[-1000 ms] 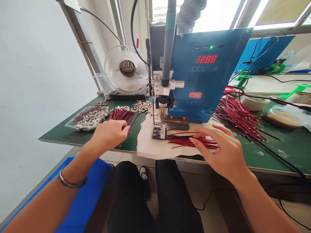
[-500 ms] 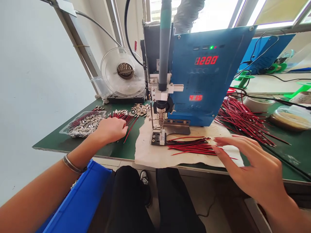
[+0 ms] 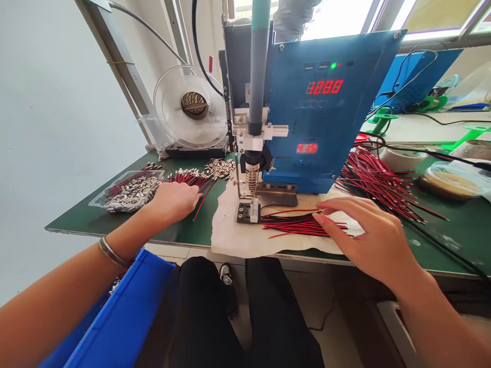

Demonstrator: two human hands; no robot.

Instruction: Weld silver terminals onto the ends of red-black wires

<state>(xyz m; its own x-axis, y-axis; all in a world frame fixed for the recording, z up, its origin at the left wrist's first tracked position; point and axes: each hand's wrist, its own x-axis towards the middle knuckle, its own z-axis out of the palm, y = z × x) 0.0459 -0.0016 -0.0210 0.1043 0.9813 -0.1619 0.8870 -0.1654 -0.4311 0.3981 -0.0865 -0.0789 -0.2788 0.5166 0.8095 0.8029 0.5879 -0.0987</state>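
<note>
My left hand [image 3: 174, 200] lies palm down on the green bench, fingers curled loosely over the near end of a pile of red wires with metal ends [image 3: 194, 179]; nothing clearly held. My right hand [image 3: 368, 236] hovers with fingers spread over a small bundle of red and black wires [image 3: 297, 224] on a white cloth [image 3: 245, 237], its fingertips touching the bundle's right end. A soldering head [image 3: 253, 176] stands over a small black fixture [image 3: 246, 211] between the two hands.
A blue control box [image 3: 330, 112] with red number displays stands behind the cloth. A clear tray of metal parts [image 3: 128, 191] and a wire spool [image 3: 192, 110] are at the left. A large wire heap [image 3: 378, 181] lies right. A blue bin [image 3: 126, 317] sits below the bench edge.
My right hand drew back to the right and then came forward again onto the right end of the wire bundle. My left hand stayed on the left wire pile.
</note>
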